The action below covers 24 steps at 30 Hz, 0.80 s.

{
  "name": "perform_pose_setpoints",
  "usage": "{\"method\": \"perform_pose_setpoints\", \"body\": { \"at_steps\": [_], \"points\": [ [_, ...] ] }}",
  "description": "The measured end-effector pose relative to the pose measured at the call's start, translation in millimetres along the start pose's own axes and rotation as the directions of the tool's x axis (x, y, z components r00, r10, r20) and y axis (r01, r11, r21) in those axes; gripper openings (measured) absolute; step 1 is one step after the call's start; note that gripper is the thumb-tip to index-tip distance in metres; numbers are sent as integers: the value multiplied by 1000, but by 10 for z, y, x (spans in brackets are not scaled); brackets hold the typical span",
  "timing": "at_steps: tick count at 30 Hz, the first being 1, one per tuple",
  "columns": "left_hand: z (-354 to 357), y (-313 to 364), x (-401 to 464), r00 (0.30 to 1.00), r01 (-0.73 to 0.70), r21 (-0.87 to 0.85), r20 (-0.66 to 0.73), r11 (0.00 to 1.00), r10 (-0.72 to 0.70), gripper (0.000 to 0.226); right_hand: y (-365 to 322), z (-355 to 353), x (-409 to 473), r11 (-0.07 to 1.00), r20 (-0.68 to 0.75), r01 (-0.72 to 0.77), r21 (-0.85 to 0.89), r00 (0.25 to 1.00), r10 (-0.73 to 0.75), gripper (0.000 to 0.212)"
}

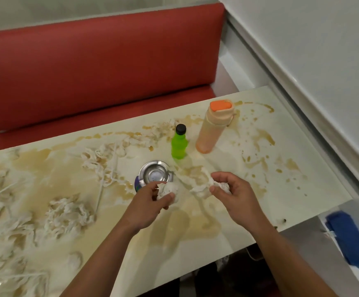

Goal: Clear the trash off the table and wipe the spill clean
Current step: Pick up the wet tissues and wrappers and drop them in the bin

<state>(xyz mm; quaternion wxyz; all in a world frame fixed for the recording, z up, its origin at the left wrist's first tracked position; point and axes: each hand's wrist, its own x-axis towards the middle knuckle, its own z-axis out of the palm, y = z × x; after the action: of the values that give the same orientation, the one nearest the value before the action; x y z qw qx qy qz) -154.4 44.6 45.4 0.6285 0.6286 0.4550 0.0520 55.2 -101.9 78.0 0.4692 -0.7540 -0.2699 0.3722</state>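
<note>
Tissue wads [197,185] clutched in left hand [150,205] and right hand [234,194], above spill [174,228].

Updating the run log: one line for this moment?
left hand: holds tissue wad | right hand: holds tissue | spill: unwiped

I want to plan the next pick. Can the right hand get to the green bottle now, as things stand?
Probably not at once. The path from the right hand to the green bottle looks free, with only the orange bottle beside it, but its fingers already grip a tissue wad.
</note>
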Motion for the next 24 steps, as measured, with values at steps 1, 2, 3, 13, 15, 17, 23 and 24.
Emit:
{"method": "perform_pose_setpoints", "body": {
  "at_steps": [1,2,3,13,15,17,23,24],
  "points": [
    [88,40,13,1000,-1,10,16,1000,1,24,22,-112,-32,1000,-19,-5,15,1000,6,27],
    [175,73,29,999,-1,25,32,1000,0,24,33,-228,-71,999,-33,-5,33,999,6,27],
    [262,106,43,999,0,36,47,999,-2,24,47,-344,-108,999,-49,-2,48,999,4,27],
    [1154,452,142,977,-36,104,214,994,13,20,-26,-1441,-484,977,-244,64,203,970,-12,24],
    [1337,526,154,970,-56,127,241,990,24,21,-43,-1629,-567,979,-269,83,187,963,-31,24],
    [1520,583,162,963,-80,153,266,985,37,24,-39,-1806,-653,977,-293,110,183,955,-52,25],
    [2090,790,163,942,-126,173,330,977,64,28,103,-2303,-958,967,-384,160,197,920,-74,33],
    [2191,838,159,937,-138,174,341,975,72,28,126,-2382,-1019,965,-407,169,203,910,-74,33]
  ]
}}
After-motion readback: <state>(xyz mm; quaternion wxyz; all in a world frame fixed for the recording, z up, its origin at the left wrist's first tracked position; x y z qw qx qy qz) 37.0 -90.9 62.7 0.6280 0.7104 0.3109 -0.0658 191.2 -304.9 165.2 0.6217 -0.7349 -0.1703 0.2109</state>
